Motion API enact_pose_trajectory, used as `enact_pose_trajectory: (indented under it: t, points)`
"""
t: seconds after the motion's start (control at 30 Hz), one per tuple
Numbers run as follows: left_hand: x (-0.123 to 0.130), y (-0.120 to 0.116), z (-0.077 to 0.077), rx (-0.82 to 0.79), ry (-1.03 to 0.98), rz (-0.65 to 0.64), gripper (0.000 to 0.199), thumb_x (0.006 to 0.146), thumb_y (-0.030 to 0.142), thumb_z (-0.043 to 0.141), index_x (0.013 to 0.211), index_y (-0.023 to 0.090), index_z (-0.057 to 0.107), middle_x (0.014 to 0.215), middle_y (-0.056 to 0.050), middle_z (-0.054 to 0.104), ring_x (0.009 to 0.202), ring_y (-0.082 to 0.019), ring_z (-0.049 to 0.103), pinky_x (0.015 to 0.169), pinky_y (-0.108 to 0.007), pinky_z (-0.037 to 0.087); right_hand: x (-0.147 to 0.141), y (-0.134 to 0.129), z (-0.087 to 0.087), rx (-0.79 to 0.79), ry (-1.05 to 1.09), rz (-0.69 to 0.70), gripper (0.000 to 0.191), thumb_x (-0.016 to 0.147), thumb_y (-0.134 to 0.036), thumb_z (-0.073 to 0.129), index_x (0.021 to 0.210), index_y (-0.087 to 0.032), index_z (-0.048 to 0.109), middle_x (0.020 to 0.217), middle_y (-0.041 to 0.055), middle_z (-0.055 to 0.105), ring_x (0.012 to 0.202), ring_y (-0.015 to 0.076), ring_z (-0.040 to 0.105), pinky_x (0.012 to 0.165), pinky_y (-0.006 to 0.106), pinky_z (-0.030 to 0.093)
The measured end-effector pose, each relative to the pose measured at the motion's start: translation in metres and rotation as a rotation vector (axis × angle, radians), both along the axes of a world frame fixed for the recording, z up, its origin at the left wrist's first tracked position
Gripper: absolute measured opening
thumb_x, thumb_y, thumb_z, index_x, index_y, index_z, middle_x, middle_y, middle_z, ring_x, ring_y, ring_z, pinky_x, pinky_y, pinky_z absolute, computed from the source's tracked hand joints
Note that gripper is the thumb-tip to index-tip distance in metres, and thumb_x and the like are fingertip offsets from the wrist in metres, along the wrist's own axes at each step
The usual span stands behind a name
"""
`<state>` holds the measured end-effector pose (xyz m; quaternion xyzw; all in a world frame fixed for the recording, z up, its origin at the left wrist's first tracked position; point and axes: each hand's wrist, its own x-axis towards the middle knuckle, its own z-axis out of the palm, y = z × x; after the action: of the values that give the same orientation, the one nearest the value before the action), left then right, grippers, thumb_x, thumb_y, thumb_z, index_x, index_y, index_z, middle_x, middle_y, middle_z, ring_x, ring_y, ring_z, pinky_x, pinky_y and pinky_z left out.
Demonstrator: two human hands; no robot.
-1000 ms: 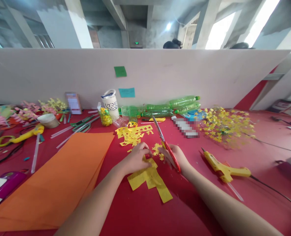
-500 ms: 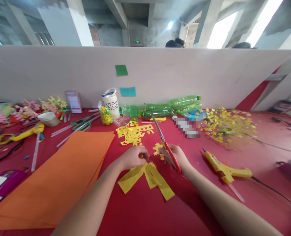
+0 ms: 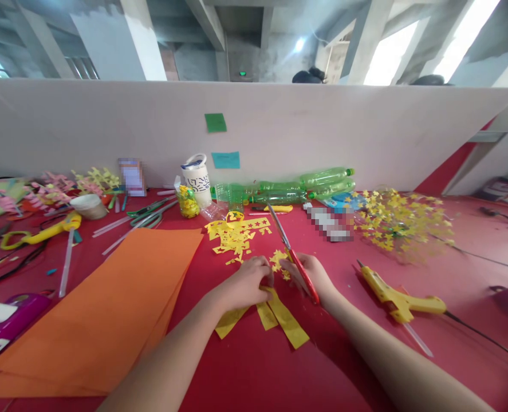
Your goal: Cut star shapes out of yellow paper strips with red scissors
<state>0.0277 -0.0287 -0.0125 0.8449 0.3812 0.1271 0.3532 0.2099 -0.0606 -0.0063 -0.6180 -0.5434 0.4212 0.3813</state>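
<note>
Red-handled scissors [image 3: 303,272] are in my right hand [image 3: 316,280], blades pointing up and away from me. My left hand [image 3: 251,280] is closed, its curled fingertips at the upper ends of several yellow strips [image 3: 288,320] that fan out on the table. The fingers partly hide where they meet the strips. Between and just beyond the hands lies a small pile of cut yellow stars [image 3: 278,260]. Farther off is a heap of yellow scraps [image 3: 234,237] with star-shaped holes.
Orange sheets [image 3: 120,297] lie at left, near a purple device [image 3: 15,326]. A yellow glue gun [image 3: 402,300] rests at right, below a star-covered bunch [image 3: 391,223]. Green bottles [image 3: 279,194], a white cup [image 3: 197,180] and a yellow cutter [image 3: 279,209] line the back.
My left hand has shifted right and slightly down over the strips' upper ends, covering more of them. My right hand still holds the scissors in much the same place. The view has turned slightly left.
</note>
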Motion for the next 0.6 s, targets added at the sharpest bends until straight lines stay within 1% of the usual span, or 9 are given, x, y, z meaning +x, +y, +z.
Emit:
enact_pose_trajectory:
  t: [0.07, 0.13, 0.2, 0.27, 0.33, 0.4, 0.47, 0.53, 0.6]
  points:
    - [0.0, -0.001, 0.0, -0.042, -0.044, -0.001, 0.009, 0.068, 0.02, 0.061, 0.076, 0.019, 0.057, 0.094, -0.004, 0.053, 0.086, -0.02, 0.052, 0.072, -0.03, 0.041, 0.0, 0.0, 0.0, 0.003, 0.017, 0.001, 0.035, 0.076, -0.045, 0.059, 0.059, -0.021, 0.04, 0.04, -0.007, 0.042, 0.031, 0.0084, 0.04, 0.037, 0.02, 0.028]
    - [0.0, -0.001, 0.002, -0.155, -0.142, 0.001, 0.01, 0.069, 0.018, 0.058, 0.078, 0.02, 0.055, 0.084, -0.002, 0.054, 0.075, -0.016, 0.051, 0.065, -0.028, 0.039, 0.001, 0.001, -0.001, 0.006, 0.032, 0.004, 0.033, 0.076, -0.043, 0.06, 0.06, -0.02, 0.042, 0.04, -0.0075, 0.043, 0.03, 0.0082, 0.04, 0.036, 0.02, 0.029]
    - [0.0, -0.001, 0.004, -0.287, -0.291, 0.001, 0.014, 0.071, 0.017, 0.059, 0.083, 0.02, 0.054, 0.08, 0.001, 0.053, 0.073, -0.014, 0.05, 0.064, -0.026, 0.038, 0.002, 0.001, 0.0, 0.001, 0.047, 0.015, 0.032, 0.076, -0.041, 0.061, 0.06, -0.02, 0.043, 0.039, -0.0075, 0.043, 0.03, 0.0081, 0.04, 0.036, 0.02, 0.029]
    - [-0.001, 0.0, 0.007, -0.385, -0.442, 0.023, 0.019, 0.07, 0.017, 0.062, 0.087, 0.02, 0.053, 0.082, 0.001, 0.052, 0.075, -0.013, 0.05, 0.067, -0.025, 0.039, 0.002, 0.0, 0.001, -0.017, 0.1, 0.056, 0.032, 0.078, -0.041, 0.061, 0.06, -0.02, 0.045, 0.037, -0.0079, 0.042, 0.029, 0.0082, 0.039, 0.037, 0.021, 0.032]
    - [-0.002, 0.003, 0.008, -0.445, -0.557, 0.086, 0.027, 0.07, 0.019, 0.066, 0.094, 0.021, 0.053, 0.083, 0.002, 0.051, 0.075, -0.012, 0.05, 0.066, -0.025, 0.04, 0.002, -0.002, 0.003, -0.043, 0.165, 0.137, 0.031, 0.081, -0.042, 0.058, 0.062, -0.02, 0.047, 0.034, -0.0088, 0.038, 0.028, 0.0082, 0.036, 0.037, 0.021, 0.032]
    - [-0.004, 0.007, 0.009, -0.471, -0.642, 0.174, 0.031, 0.071, 0.021, 0.067, 0.099, 0.021, 0.053, 0.08, 0.003, 0.05, 0.07, -0.011, 0.051, 0.062, -0.024, 0.04, 0.002, -0.004, 0.006, -0.062, 0.184, 0.21, 0.031, 0.081, -0.042, 0.058, 0.062, -0.02, 0.046, 0.034, -0.0091, 0.037, 0.029, 0.0076, 0.035, 0.035, 0.02, 0.029]
    - [-0.006, 0.011, 0.008, -0.467, -0.7, 0.258, 0.029, 0.071, 0.021, 0.067, 0.098, 0.02, 0.055, 0.076, 0.003, 0.051, 0.065, -0.01, 0.05, 0.06, -0.024, 0.041, 0.001, -0.007, 0.008, -0.083, 0.153, 0.242, 0.034, 0.078, -0.041, 0.062, 0.06, -0.021, 0.042, 0.036, -0.0088, 0.038, 0.03, 0.0074, 0.036, 0.034, 0.019, 0.027]
    - [-0.008, 0.015, 0.007, -0.47, -0.736, 0.34, 0.024, 0.07, 0.022, 0.067, 0.092, 0.018, 0.057, 0.074, 0.003, 0.052, 0.06, -0.008, 0.05, 0.059, -0.023, 0.041, 0.0, -0.009, 0.009, -0.116, 0.142, 0.257, 0.035, 0.078, -0.039, 0.063, 0.059, -0.021, 0.039, 0.034, -0.0094, 0.037, 0.029, 0.0083, 0.039, 0.036, 0.02, 0.033]
    - [-0.01, 0.018, 0.006, -0.487, -0.772, 0.417, 0.022, 0.069, 0.022, 0.068, 0.088, 0.018, 0.057, 0.072, 0.004, 0.053, 0.057, -0.007, 0.05, 0.058, -0.023, 0.041, 0.0, -0.01, 0.008, -0.103, 0.134, 0.281, 0.033, 0.079, -0.037, 0.06, 0.059, -0.022, 0.039, 0.031, -0.0092, 0.038, 0.028, 0.0094, 0.04, 0.04, 0.022, 0.04]
